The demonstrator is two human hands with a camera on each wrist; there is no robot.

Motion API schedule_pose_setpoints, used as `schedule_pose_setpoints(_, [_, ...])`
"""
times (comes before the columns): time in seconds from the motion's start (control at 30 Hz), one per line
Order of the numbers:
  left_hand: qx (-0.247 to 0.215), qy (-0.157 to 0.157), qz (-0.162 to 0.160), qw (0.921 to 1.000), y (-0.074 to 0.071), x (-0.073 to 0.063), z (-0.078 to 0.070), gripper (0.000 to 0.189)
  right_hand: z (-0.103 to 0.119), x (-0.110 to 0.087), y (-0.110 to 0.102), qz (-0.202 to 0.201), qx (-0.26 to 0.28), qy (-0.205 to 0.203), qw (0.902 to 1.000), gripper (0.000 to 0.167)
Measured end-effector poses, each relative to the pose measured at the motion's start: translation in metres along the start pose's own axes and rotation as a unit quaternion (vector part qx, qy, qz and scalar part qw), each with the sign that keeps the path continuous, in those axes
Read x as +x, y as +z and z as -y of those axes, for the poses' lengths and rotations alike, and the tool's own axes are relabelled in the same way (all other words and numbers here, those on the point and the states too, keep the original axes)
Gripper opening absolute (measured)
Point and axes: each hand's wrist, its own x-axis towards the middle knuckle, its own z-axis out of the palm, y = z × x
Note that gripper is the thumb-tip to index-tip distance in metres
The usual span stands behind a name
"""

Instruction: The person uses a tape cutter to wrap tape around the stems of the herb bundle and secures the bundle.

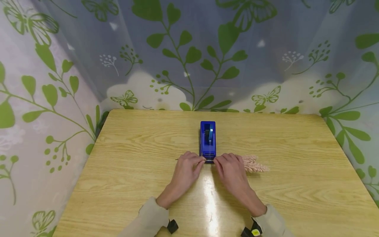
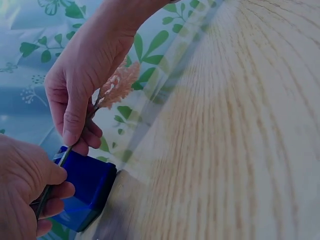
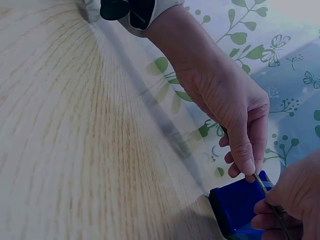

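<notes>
A blue tape dispenser stands upright on the wooden table, with a tape roll inside it. Across its front end lies the thin dark stem of an artificial flower sprig, held level by both hands. My left hand pinches the stem left of the dispenser, thumb against fingertips. On the other side, my right hand pinches it the same way, close to the left fingertips. The sprig's fluffy pink head sticks out beyond the right hand, which hides part of it.
The light wooden table ends in a straight far edge behind the dispenser. Curtains printed with green leaves and butterflies hang behind it and on both sides. Black wrist devices sit at the sleeve cuffs.
</notes>
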Motion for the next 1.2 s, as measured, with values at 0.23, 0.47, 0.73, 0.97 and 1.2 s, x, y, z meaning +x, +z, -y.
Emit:
schedule_pose_setpoints(0.23, [0.010,0.001,-0.007,0.9999,0.0010,-0.0002,0.0000,0.008,-0.0028,0.0005,0.0005,-0.026,0.007,-0.014,0.9995,0.004])
schedule_pose_setpoints(0.47, [0.030,-0.011,0.008,0.9995,-0.0013,0.0017,-0.0045,0.008,-0.0053,0.0010,0.0003,-0.036,0.007,-0.024,0.9990,0.004])
schedule_pose_setpoints(0.73, [0.011,-0.019,-0.007,0.9997,-0.0017,0.0020,-0.0033,0.005,-0.0064,0.0019,0.0003,-0.055,0.018,-0.035,0.9977,0.004])
schedule_pose_setpoints(0.97, [-0.013,-0.004,-0.031,0.9994,-0.0016,0.0021,-0.0012,0.005,-0.0059,0.0023,0.0012,-0.061,0.044,-0.022,0.9969,0.010])
schedule_pose_setpoints(1.2, [-0.029,0.005,-0.054,0.9981,0.0004,0.0007,0.0032,0.006,-0.0045,0.0023,0.0004,-0.026,0.088,0.045,0.9948,0.011])
